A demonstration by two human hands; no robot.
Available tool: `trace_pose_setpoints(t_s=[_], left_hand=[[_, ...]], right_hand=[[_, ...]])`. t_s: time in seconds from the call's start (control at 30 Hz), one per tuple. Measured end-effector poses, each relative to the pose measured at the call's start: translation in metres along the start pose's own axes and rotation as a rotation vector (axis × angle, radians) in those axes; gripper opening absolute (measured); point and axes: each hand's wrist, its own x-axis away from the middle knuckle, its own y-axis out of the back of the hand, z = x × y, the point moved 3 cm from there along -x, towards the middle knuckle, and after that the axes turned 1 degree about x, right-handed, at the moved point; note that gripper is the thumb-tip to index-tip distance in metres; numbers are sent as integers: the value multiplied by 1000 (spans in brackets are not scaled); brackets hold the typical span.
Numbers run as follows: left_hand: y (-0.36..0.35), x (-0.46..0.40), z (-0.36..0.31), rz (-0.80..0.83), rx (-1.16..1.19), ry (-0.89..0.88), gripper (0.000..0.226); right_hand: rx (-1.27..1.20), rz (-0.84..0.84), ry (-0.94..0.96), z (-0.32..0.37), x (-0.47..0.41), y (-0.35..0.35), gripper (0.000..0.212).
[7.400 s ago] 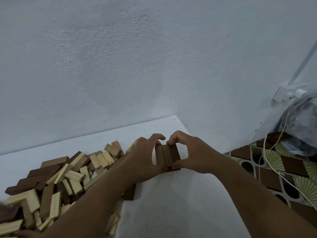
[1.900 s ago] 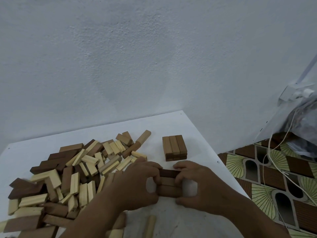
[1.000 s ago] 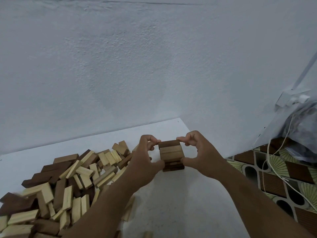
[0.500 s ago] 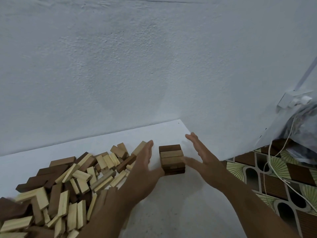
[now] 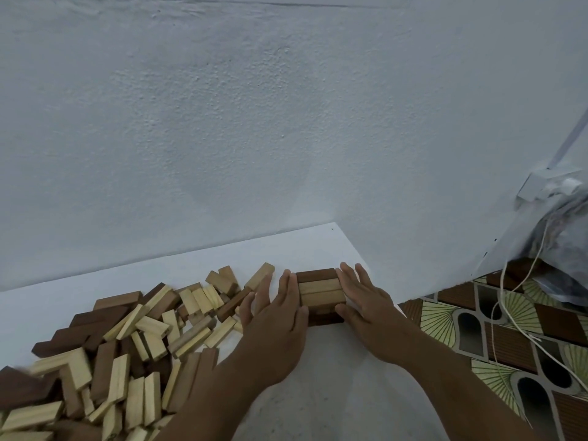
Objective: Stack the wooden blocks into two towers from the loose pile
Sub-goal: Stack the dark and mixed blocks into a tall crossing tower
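Two layers of blocks make up your first tower (image 5: 321, 296), which stands near the far right corner of the white desk (image 5: 318, 393), and both of your hands are flat against it with fingers straight: your left hand (image 5: 276, 316) presses its left face, your right hand (image 5: 362, 300) its right face, neither curled round anything. These blocks look like small, stiff, light pieces of smooth wood, so they should slide on each other at a nudge; squeeze the stack evenly from opposite sides to square it, and pick up loose ones by their long side faces, several held together as a row. Your loose pile (image 5: 127, 345) of pale and dark blocks sprawls over the left half of the desk, its nearest pieces just beside your left hand, so a careless sweep of your wrist could knock them into the tower. No second tower is visible yet. Off the right edge of the desk lie a patterned floor mat (image 5: 509, 338) and a white cable (image 5: 502, 300), well clear of your work.
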Motion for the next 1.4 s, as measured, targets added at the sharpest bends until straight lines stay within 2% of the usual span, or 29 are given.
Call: trace_pose_setpoints(t_s=[0.1, 0.23, 0.3, 0.33, 0.37, 0.4, 0.47, 0.53, 0.6, 0.67, 0.8, 1.0, 1.1, 1.23, 1.4], left_hand=[[-3, 0, 3, -13, -6, 0, 86], [2, 2, -2, -1, 167, -4, 58], [10, 3, -2, -72, 220, -59, 48], [15, 6, -3, -10, 300, -89, 42], [16, 8, 0, -18, 248, -106, 38], [18, 9, 3, 8, 215, -94, 35], [31, 18, 8, -114, 180, -59, 42], [41, 24, 24, -166, 272, -27, 47], [56, 33, 39, -223, 351, 21, 35], [67, 44, 57, -218, 317, 56, 31], [85, 73, 88, -195, 204, 109, 27], [90, 112, 118, -139, 93, 116, 29], [81, 119, 120, -30, -28, 117, 38], [83, 124, 117, -2, -55, 112, 48], [81, 116, 115, 52, -156, 112, 54]], right_hand=[[35, 2, 11, 0, 1, -1, 62], [39, 10, 14, 0, 1, -2, 62], [33, 17, 1, 0, 0, -1, 64], [35, 16, -8, 0, 1, 1, 66], [40, 7, -10, 2, 2, 4, 68], [46, -18, 2, 5, 4, 8, 70], [39, -123, 81, 20, 7, 16, 70], [-9, -257, 194, 44, 10, 22, 62], [-59, -338, 291, 70, 12, 19, 52], [-65, -354, 363, 94, 12, 10, 43], [-33, -264, 437, 124, 9, -21, 32], [7, -25, 307, 153, 6, -67, 44], [87, 68, 211, 166, 2, -79, 57], [183, 98, 107, 170, -5, -89, 49], [-125, 137, -3, 169, -10, -87, 29]])
